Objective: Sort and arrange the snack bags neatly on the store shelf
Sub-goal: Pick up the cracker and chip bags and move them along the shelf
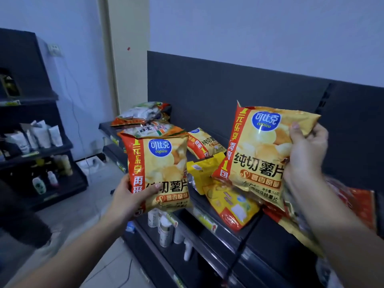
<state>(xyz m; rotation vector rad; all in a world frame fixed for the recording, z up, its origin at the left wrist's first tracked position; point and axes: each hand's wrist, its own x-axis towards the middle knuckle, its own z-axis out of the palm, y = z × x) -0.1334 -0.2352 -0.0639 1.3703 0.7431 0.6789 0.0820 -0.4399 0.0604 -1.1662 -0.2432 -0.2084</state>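
My left hand (133, 196) grips the lower left corner of a yellow chip bag (164, 163) with a red stripe and blue logo, held upright in front of the shelf. My right hand (305, 154) holds a second, matching chip bag (261, 146) by its right edge, tilted, above the top shelf (232, 231). On that shelf lie more bags in a loose heap: another chip bag (204, 142), a plain yellow pack (200, 169), a yellow and red bag (230, 206), and red bags (357, 198) at the right. Several mixed snack bags (145, 117) are piled at the shelf's far left end.
A dark back panel (228, 90) rises behind the shelf. Lower shelves hold white bottles (166, 227). To the left stands another dark rack (41, 146) with tubes and bottles. Tiled floor (83, 204) lies between the two racks, with a cable along the wall.
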